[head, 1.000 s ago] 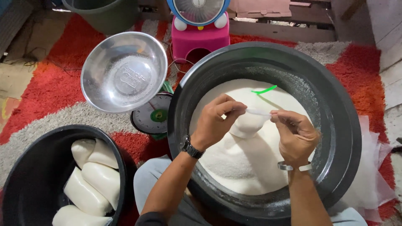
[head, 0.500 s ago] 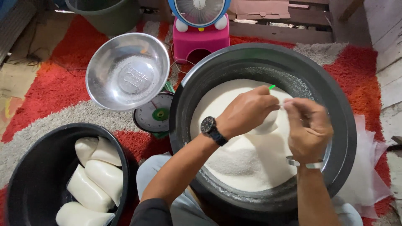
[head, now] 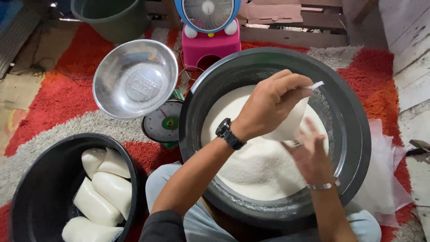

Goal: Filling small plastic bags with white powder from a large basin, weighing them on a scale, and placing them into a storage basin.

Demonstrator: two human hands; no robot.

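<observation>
Your left hand (head: 268,105) pinches the neck of one filled plastic bag (head: 289,123) over the basin (head: 354,134) of white granules (head: 255,166). Your right hand (head: 309,154), fingers spread, cups it below. One steel bowl (head: 134,78); four packed bags (head: 101,190) in the black tub (head: 40,179).

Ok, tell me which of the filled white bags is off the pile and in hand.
The bag pinched at its neck by the left hand over the big grey basin; the other filled bags lie in the black tub.
</observation>
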